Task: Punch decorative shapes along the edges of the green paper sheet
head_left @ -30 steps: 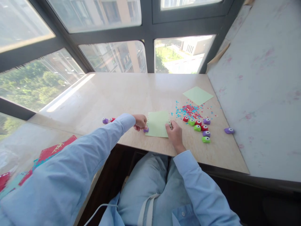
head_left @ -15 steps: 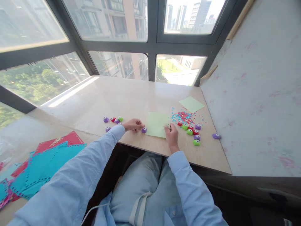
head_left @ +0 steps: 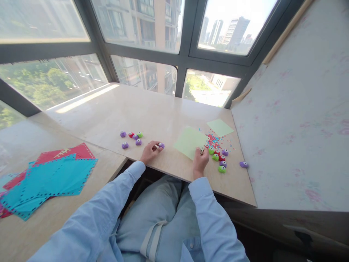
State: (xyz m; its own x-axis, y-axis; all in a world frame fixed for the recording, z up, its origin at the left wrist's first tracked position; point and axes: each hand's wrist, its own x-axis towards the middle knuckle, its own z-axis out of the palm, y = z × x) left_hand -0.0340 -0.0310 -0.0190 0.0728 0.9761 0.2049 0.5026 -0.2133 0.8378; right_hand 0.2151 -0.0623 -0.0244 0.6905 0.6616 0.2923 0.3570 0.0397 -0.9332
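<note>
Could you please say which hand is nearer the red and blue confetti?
Right. The right hand, holding the nearer green sheet, is just short of the confetti; the left hand, holding a purple punch, is farther left.

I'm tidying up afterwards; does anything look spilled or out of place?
Tiny red and blue paper bits lie strewn on the beige tabletop, like spillage; one rounded purple plastic punch sits apart from the rest, by the pale floral wall.

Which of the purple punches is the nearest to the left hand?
The purple punch right at the left hand; the other purple punches lie clearly apart from this hand.
</note>
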